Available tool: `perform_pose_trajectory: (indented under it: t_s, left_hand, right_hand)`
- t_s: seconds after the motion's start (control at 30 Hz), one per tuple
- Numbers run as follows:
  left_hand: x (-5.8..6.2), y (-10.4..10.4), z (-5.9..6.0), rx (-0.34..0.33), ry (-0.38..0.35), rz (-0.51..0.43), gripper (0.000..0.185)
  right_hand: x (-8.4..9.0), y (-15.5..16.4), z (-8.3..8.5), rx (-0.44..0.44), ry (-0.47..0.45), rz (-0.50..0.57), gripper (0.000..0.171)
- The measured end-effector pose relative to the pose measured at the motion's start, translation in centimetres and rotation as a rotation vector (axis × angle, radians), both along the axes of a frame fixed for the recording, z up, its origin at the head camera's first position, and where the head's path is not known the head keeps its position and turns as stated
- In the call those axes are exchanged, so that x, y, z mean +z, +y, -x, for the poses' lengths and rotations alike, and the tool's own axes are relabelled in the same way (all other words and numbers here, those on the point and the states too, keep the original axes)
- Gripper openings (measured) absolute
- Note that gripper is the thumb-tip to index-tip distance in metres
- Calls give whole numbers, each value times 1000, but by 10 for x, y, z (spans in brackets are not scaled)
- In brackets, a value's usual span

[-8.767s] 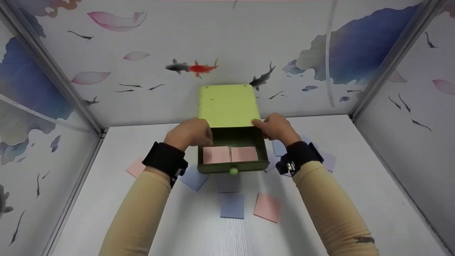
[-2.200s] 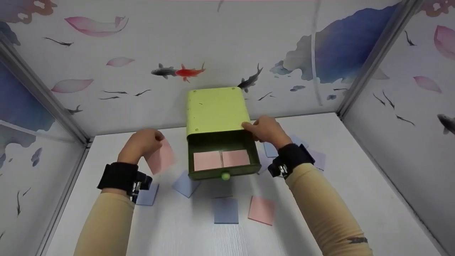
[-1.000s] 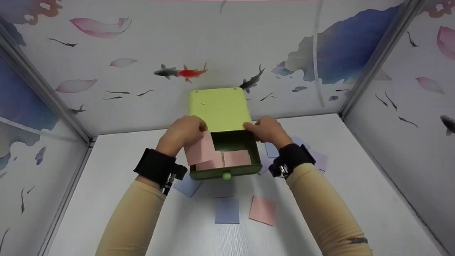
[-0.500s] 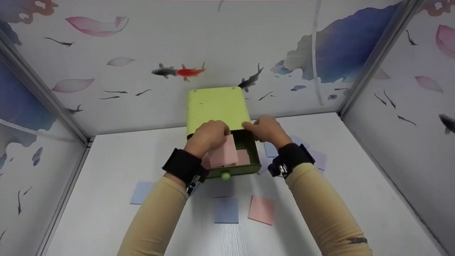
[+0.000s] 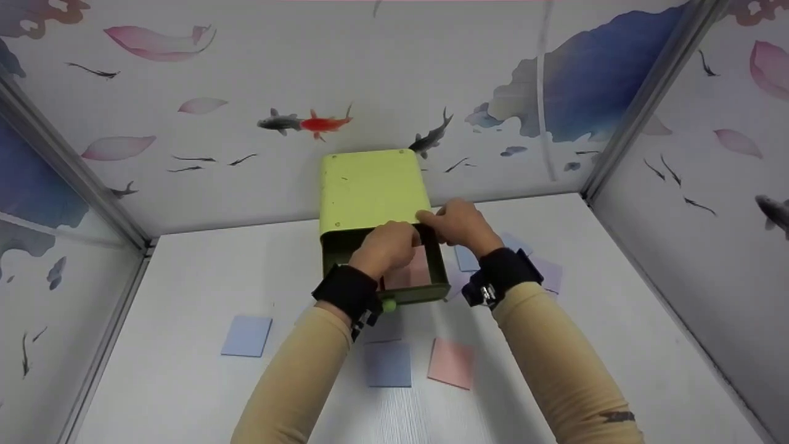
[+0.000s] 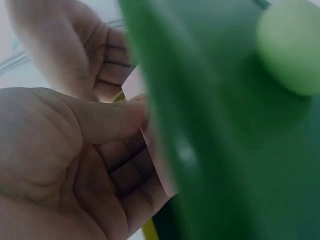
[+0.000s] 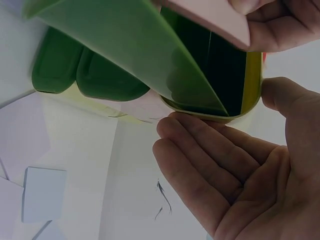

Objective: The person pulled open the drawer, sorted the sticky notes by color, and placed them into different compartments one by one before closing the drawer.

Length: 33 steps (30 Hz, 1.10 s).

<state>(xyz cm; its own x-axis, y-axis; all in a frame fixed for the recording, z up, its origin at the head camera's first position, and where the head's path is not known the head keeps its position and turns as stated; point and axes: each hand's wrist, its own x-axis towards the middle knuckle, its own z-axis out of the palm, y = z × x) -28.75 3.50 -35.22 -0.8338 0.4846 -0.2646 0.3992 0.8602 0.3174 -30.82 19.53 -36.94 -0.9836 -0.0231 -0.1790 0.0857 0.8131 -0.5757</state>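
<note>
the step in hand looks like filing a pink card (image 7: 210, 17) into the drawer (image 5: 439, 271) of the green box (image 5: 370, 188). the left hand (image 5: 388, 246) reaches down into the pulled-out drawer, and both wrist views show its fingers pinching the card by an edge, so the card is inside the drawer space, not yet let go; whether it already lies flat on the pink cards (image 5: 413, 274) at the bottom is hidden by the hand. the right hand (image 5: 459, 222) steadies the box at its front right corner: thumb on the top edge, fingers stretched nearly straight along the side and underside, more bracing than clutching. the drawer's knob (image 5: 389, 304) pokes out just under the left wrist. on the table (image 5: 616, 320) lie more cards: 1 blue card (image 5: 246, 336) well off to the left, 1 blue (image 5: 388, 364) and 1 pink (image 5: 451, 362) side by side near the drawer front, and a few pale ones (image 5: 545, 271) partly hidden behind the right wrist. i judge the next move calls for laying the card level onto the stack and loosening the pinch without dragging it back out, while the right hand holds the light box from sliding.
</note>
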Motion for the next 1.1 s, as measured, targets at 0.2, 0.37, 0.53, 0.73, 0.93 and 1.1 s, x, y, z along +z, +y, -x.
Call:
perform_pose_trajectory:
  t_s: [0.2, 0.37, 0.53, 0.73, 0.93, 1.1]
  left_hand:
    - [-10, 0, 0, 21, 23, -44, 22]
    - [-14, 0, -3, 39, 25, -78, 20]
    - [-15, -1, -5, 44, 26, -71, 22]
    - [-15, -4, -6, 33, 22, -84, 20]
    - [-17, -6, -6, 27, 15, -77, 21]
    - [-10, -8, -6, 50, 4, -59, 20]
  right_hand:
    - [1, -1, -1, -3, -9, -5, 52]
    - [1, -2, -1, 2, -1, -5, 53]
    - [1, -2, -2, 3, -11, -4, 53]
    - [2, -2, -2, -14, -42, 5, 53]
    - [1, -1, -3, 12, -14, -6, 58]
    - [1, -1, -3, 4, -22, -5, 57]
